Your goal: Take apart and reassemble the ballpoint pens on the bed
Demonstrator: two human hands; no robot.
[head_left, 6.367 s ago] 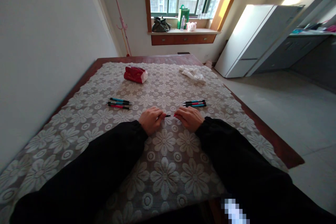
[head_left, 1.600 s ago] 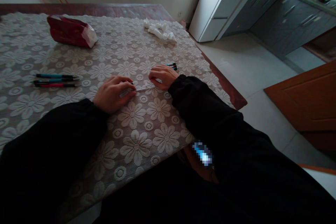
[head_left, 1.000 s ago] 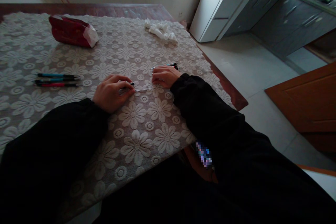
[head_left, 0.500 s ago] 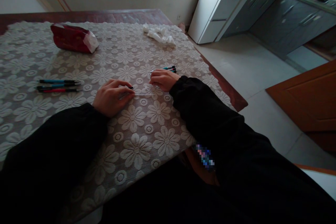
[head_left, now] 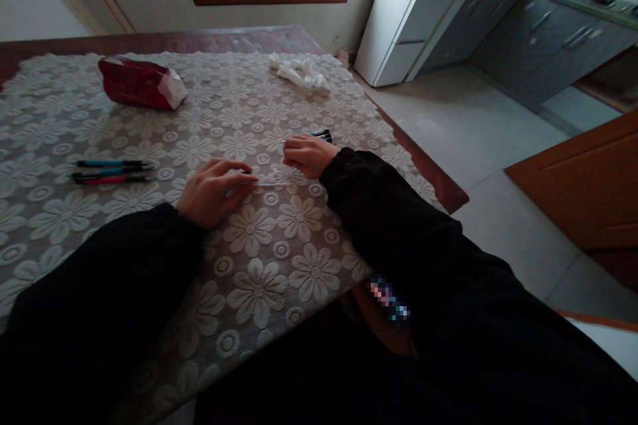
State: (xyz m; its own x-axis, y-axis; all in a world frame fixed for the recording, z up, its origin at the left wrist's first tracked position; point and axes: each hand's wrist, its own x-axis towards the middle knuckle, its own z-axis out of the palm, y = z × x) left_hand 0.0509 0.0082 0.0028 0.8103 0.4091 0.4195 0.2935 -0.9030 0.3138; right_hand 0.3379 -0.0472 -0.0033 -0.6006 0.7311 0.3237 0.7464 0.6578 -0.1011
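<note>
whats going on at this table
A person in black sleeves rests both hands on a white floral lace tablecloth. The left hand and right hand hold the ends of a thin pale refill-like rod. Three pens lie at left, more pens behind the right hand.

We see our left hand (head_left: 212,189) and right hand (head_left: 305,154) resting on the lace tablecloth (head_left: 259,279), fingers pinched on a thin pale refill (head_left: 273,184) lying between them. Pens (head_left: 323,135) peek out just behind our right hand. Another 3 pens (head_left: 110,171) lie well apart to the left. Farther back sit a red tissue pack (head_left: 139,82) and crumpled white tissue (head_left: 299,73).
</note>
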